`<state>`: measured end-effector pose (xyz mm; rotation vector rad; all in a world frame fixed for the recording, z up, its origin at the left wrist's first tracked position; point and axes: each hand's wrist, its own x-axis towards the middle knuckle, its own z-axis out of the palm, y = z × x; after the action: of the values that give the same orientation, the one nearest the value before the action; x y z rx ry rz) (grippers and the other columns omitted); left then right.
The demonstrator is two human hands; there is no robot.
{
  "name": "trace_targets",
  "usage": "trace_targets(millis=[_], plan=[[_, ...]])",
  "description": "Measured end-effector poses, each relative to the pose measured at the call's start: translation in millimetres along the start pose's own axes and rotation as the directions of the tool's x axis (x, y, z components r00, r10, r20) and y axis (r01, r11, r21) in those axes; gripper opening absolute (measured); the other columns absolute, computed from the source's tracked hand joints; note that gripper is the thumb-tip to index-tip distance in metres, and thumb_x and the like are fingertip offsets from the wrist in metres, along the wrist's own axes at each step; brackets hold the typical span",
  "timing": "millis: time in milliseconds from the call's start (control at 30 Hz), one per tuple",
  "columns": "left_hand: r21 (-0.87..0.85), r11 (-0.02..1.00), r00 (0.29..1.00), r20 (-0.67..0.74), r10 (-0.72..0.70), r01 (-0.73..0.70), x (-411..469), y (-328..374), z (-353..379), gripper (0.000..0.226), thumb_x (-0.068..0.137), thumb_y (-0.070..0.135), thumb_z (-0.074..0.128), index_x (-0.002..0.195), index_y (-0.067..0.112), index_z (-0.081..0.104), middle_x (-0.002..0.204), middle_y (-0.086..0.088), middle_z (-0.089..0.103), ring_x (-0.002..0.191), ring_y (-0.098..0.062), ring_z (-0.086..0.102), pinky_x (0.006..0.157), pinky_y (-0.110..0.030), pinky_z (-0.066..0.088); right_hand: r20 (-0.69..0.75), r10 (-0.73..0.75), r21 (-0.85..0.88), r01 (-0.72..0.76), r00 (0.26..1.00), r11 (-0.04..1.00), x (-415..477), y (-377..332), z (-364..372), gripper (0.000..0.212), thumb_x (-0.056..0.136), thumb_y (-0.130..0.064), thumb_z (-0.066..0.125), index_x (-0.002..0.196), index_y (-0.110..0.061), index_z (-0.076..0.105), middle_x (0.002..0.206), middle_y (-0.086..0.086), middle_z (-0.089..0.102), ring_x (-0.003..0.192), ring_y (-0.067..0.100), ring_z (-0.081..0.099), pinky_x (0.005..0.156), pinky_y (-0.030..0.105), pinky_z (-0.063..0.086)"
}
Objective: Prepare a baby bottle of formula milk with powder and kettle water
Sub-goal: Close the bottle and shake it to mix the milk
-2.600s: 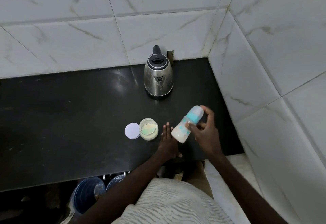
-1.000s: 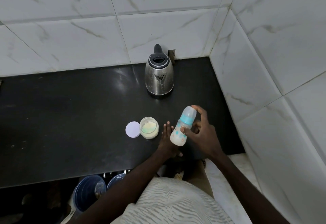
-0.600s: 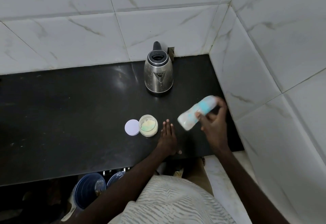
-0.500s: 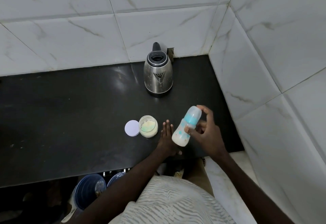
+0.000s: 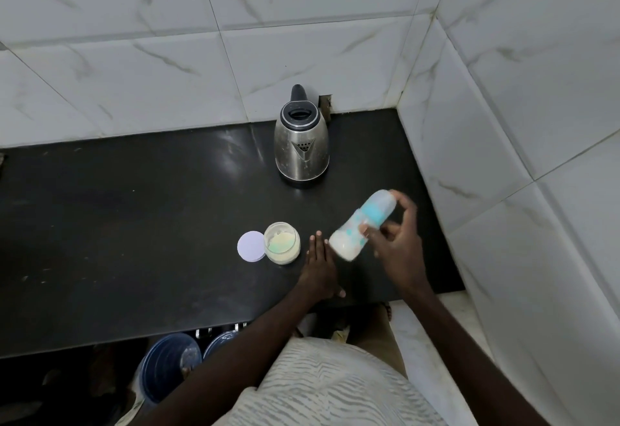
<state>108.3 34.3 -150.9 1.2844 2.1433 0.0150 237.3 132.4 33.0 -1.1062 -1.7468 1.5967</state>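
Note:
My right hand (image 5: 397, 244) grips a capped baby bottle (image 5: 357, 227) with a teal collar and white milk inside. The bottle is tilted, cap up to the right, and blurred by motion, above the black counter (image 5: 134, 224). My left hand (image 5: 318, 269) lies flat on the counter, fingers together, holding nothing, just left of the bottle's base. An open glass jar of pale powder (image 5: 281, 243) stands left of that hand, its round white lid (image 5: 251, 246) flat beside it. A steel kettle (image 5: 301, 144) stands at the back by the wall.
White marble-look tiles form the back wall and the right wall (image 5: 503, 123), boxing in the counter's corner. A wall socket (image 5: 324, 103) sits behind the kettle. Below the counter's front edge stand blue buckets (image 5: 167, 365).
The bottle in my right hand swings back and forth, tilting right, upright, then right again, now blurred. My left hand, the jar, lid and kettle have stayed put.

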Motion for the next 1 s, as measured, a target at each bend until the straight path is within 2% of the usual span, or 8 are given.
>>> trace_targets(millis=[67,133,300,367,500,633,800,1000], plan=[[-0.011,1.0,0.999,-0.028,-0.019,0.019,-7.7,7.4,-4.7,0.139,0.079,0.061,0.078,0.155,-0.013,-0.011,0.159,-0.037,-0.025,0.15,-0.052,-0.022,0.127,-0.055,0.001,-0.232,0.074,0.141,-0.042,0.97,0.989,10.8,-7.9,-0.7,0.071,0.092,-0.026,0.078,0.147,-0.04,0.036,0.132,0.007,0.068,0.105,0.021,0.074,0.061,0.022,0.057],[0.001,1.0,0.999,-0.045,-0.012,0.012,-9.3,8.8,-5.8,0.136,0.081,0.06,0.076,0.154,-0.014,-0.012,0.159,-0.039,-0.025,0.15,-0.053,-0.021,0.126,-0.054,0.001,-0.322,0.134,0.205,-0.069,0.937,0.976,15.5,-10.5,2.2,0.07,0.093,-0.025,0.077,0.147,-0.039,0.035,0.134,0.009,0.067,0.106,0.023,0.074,0.059,0.02,0.054],[-0.037,0.999,0.999,-0.023,0.03,-0.031,6.1,-6.2,7.8,0.149,0.066,0.072,0.08,0.161,0.002,-0.01,0.163,-0.027,-0.028,0.15,-0.047,-0.029,0.126,-0.055,-0.011,0.142,0.096,-0.053,-0.089,0.985,0.995,-1.3,9.9,8.4,0.079,0.089,-0.025,0.08,0.151,-0.036,0.033,0.136,0.008,0.065,0.106,0.021,0.074,0.067,0.022,0.059],[-0.016,0.999,0.999,-0.026,0.034,-0.035,6.8,-7.4,8.7,0.148,0.066,0.071,0.08,0.162,0.003,-0.011,0.163,-0.026,-0.031,0.15,-0.047,-0.03,0.126,-0.055,-0.011,0.148,0.134,-0.032,-0.13,0.98,0.991,-0.9,8.8,8.0,0.077,0.091,-0.023,0.079,0.151,-0.035,0.032,0.135,0.008,0.065,0.102,0.018,0.074,0.063,0.021,0.058],[-0.016,0.999,0.998,-0.051,0.038,-0.039,5.1,-2.5,6.7,0.151,0.065,0.062,0.086,0.16,0.008,-0.018,0.165,-0.024,-0.026,0.151,-0.044,-0.029,0.127,-0.056,-0.006,0.11,0.271,0.13,-0.284,0.956,0.95,3.4,1.0,7.5,0.065,0.092,-0.025,0.077,0.144,-0.036,0.041,0.12,0.011,0.071,0.066,0.006,0.063,0.055,0.023,0.052],[-0.061,0.998,1.0,-0.021,0.007,-0.008,8.3,-9.3,14.2,0.148,0.06,0.066,0.085,0.162,0.016,-0.011,0.169,-0.018,-0.016,0.154,-0.041,-0.021,0.128,-0.056,0.0,0.198,0.342,0.204,-0.38,0.919,0.902,0.2,0.7,9.6,0.052,0.093,-0.028,0.075,0.134,-0.043,0.048,0.117,0.009,0.073,0.077,0.019,0.063,0.061,0.027,0.053],[-0.041,0.999,1.0,0.002,0.001,-0.001,8.3,-9.3,14.4,0.141,0.063,0.069,0.08,0.163,0.014,-0.003,0.17,-0.019,-0.01,0.155,-0.041,-0.017,0.128,-0.055,-0.002,0.212,0.396,0.194,-0.435,0.894,0.879,-1.2,5.8,12.3,0.05,0.093,-0.028,0.075,0.132,-0.044,0.048,0.117,0.007,0.072,0.086,0.018,0.07,0.064,0.027,0.056],[-0.035,0.999,1.0,-0.008,0.005,-0.005,4.2,-4.3,8.1,0.145,0.065,0.066,0.082,0.162,0.004,-0.007,0.167,-0.024,-0.021,0.153,-0.043,-0.024,0.127,-0.054,-0.007,0.238,0.393,0.194,-0.44,0.888,0.877,7.5,5.0,7.3,0.052,0.094,-0.026,0.074,0.138,-0.037,0.049,0.12,0.011,0.071,0.088,0.019,0.07,0.064,0.029,0.056]])
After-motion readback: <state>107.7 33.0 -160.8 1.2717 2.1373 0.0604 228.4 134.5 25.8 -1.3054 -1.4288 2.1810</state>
